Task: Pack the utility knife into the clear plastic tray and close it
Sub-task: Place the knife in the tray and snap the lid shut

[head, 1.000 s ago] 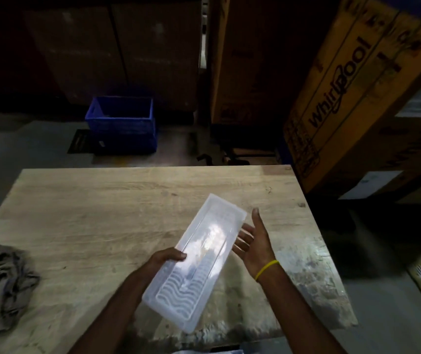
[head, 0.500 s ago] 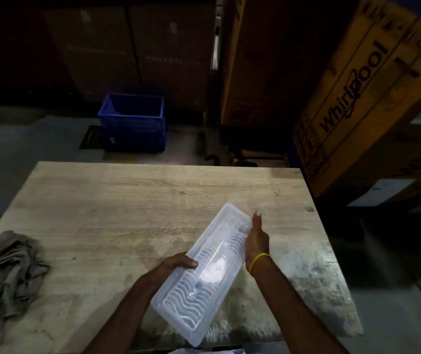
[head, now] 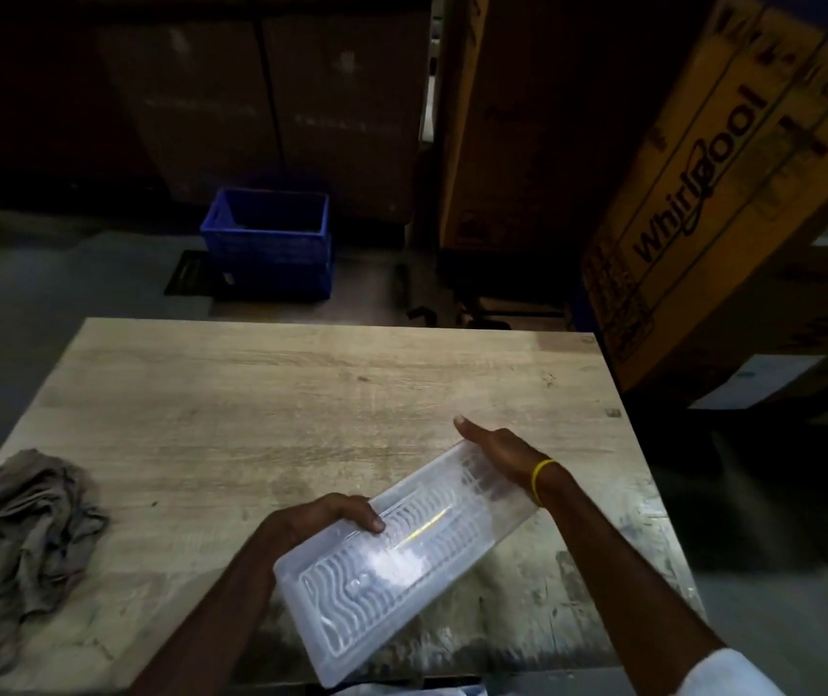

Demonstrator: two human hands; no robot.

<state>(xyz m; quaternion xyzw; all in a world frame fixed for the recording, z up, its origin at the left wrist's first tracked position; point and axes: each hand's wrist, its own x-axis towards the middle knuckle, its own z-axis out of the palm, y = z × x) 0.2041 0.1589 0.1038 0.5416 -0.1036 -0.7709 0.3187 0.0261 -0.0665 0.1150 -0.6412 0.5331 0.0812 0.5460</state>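
I see the clear plastic tray [head: 402,560] held slantwise over the near right part of the wooden tabletop [head: 261,424], its wavy-ribbed face up and glaring, so I cannot tell whether the utility knife lies inside. My left hand [head: 324,514] has its grip clamped on the tray's long left edge, fingers curled over the rim, while my right hand [head: 500,452], a yellow band [head: 540,482] at its wrist, lies flat with fingers straight on the tray's far end. A crumpled grey rag [head: 20,529] sits at the tabletop's left edge.
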